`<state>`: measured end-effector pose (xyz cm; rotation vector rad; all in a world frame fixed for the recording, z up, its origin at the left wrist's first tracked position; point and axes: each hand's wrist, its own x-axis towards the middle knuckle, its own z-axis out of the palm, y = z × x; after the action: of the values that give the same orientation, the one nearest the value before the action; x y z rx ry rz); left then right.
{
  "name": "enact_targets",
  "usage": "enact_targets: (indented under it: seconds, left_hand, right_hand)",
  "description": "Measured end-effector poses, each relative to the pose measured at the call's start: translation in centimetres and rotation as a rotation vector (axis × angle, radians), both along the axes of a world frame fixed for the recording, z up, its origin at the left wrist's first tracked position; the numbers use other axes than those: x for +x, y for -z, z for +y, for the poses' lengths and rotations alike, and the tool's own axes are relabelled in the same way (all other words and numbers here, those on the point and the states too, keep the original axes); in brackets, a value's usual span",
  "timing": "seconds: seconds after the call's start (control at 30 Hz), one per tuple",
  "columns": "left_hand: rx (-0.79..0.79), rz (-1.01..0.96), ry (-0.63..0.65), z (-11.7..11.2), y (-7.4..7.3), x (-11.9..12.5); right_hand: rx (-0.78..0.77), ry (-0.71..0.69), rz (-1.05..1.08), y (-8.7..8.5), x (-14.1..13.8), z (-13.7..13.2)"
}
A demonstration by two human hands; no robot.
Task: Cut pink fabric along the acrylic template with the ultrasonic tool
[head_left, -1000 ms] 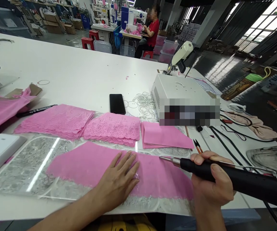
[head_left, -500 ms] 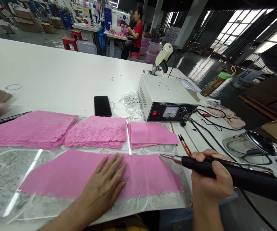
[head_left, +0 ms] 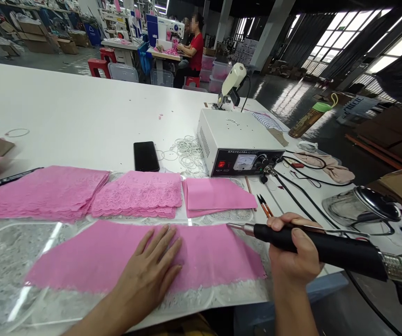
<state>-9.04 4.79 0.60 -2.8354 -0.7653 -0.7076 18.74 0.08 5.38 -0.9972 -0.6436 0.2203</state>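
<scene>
A pink fabric panel (head_left: 208, 256) with slanted ends lies spread on a clear patterned mat (head_left: 1, 252). My left hand (head_left: 155, 261) rests flat on its middle, fingers slightly spread. Wrapped around the black barrel of a handheld ultrasonic welder (head_left: 341, 249) is my right hand (head_left: 294, 256). The welder's pointed metal tip is at the panel's upper right corner; whether it presses on the cloth, I cannot tell. A thin metal piece (head_left: 309, 228) runs along the barrel by my fingers; its kind is unclear.
Behind the panel are a lace stack (head_left: 138, 193), a larger pink stack (head_left: 47, 191) and folded plain pieces (head_left: 218, 193). A phone (head_left: 146, 156), white elastic loops (head_left: 190, 151) and a control box (head_left: 243, 135) stand beyond. Orange-handled snips (head_left: 264, 205), cables and a glass jar (head_left: 355, 207) are rightward.
My right hand has moved slightly left with the welder, its tip shifting along to the panel's upper right corner. My left hand stays on the fabric. The view has shifted slightly.
</scene>
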Motion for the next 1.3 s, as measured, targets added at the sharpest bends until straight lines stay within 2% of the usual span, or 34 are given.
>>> enact_targets:
  seconds: [0.23,0.47,1.03,1.17,1.3]
  left_hand:
    - [-0.002,-0.014,0.015,0.2,0.1,0.0]
    - [0.004,0.005,0.014,0.2,-0.1,0.0]
    - [0.002,0.02,0.011,0.1,0.2,-0.1]
    - [0.013,0.014,0.018,0.3,0.3,-0.1]
    - [0.028,0.012,0.025,0.4,0.2,-0.1]
  right_hand:
    - [-0.001,0.01,0.007,-0.2,0.1,0.1]
    - [-0.041,0.029,0.077,-0.8,0.9,-1.8]
    - [-0.069,-0.009,0.001,-0.4,1.3,-2.4]
    - [-0.066,0.002,0.005,-0.6,1.5,-2.4]
    - [-0.046,0.04,0.013,-0.8,2.2,-3.4]
